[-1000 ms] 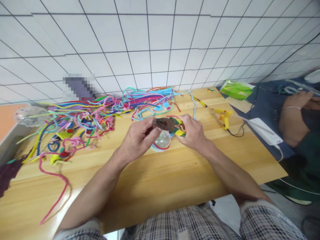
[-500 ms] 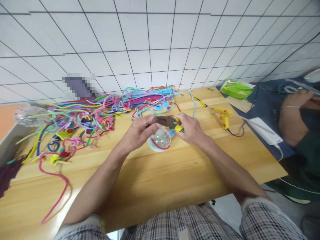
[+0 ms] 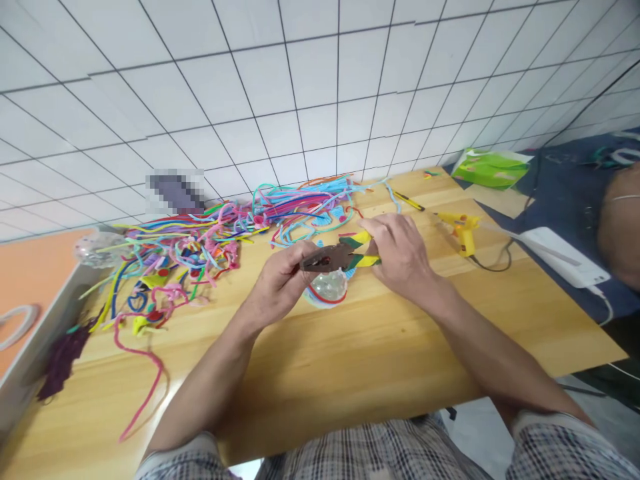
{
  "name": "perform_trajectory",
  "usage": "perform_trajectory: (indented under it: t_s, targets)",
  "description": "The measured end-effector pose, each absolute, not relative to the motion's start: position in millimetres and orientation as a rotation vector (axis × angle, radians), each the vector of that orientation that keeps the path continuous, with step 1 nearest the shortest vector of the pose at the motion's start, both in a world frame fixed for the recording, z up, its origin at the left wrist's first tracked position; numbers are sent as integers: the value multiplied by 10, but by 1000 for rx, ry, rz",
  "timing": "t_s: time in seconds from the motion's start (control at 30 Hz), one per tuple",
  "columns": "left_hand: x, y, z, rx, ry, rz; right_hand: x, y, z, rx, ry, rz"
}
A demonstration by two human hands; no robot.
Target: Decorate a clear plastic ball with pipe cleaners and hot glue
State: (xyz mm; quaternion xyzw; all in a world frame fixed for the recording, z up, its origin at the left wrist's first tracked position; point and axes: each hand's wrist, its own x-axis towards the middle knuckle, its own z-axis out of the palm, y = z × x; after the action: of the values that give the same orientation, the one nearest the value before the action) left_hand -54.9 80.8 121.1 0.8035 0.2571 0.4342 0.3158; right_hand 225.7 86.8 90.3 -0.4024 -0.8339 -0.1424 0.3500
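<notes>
My right hand (image 3: 404, 259) is closed around the yellow-and-green handles of a pair of pliers (image 3: 330, 259), held above the wooden table with the dark jaws toward the left. My left hand (image 3: 280, 283) pinches right at the jaw end; whatever lies between thumb and finger is too small or hidden to name. Below the jaws, a clear plastic ball (image 3: 327, 287) with a red band along its lower edge rests on the table. Pale blue pieces show around its sides, and the pliers and my left fingers partly cover it.
Many coloured pipe cleaners (image 3: 200, 243) are heaped at the back left. A pink pipe cleaner (image 3: 150, 393) trails forward. Rightward lie a yellow cutter knife (image 3: 409, 201), a yellow glue gun (image 3: 464, 235) and a white power strip (image 3: 563, 257). Another person's arm (image 3: 623, 220) shows at the right edge.
The camera view has turned, so the table's things sit further right. The pliers' handles look wider apart, and my right hand has turned on them. My left hand stays at the jaws.
</notes>
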Motion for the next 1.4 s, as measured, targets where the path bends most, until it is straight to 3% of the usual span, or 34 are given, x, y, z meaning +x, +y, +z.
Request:
perform_trajectory:
  t_s: [0.33,0.9,1.4]
  targets:
    - [-499,826,1167,2080,533,1303,2122,763,918,-1240,-2003,-674]
    - [-530,802,1091,2056,591,1302,2086,793,808,-986,-1905,-279]
    - [-529,798,1112,2001,573,1296,2063,772,863,-1098,-1900,-454]
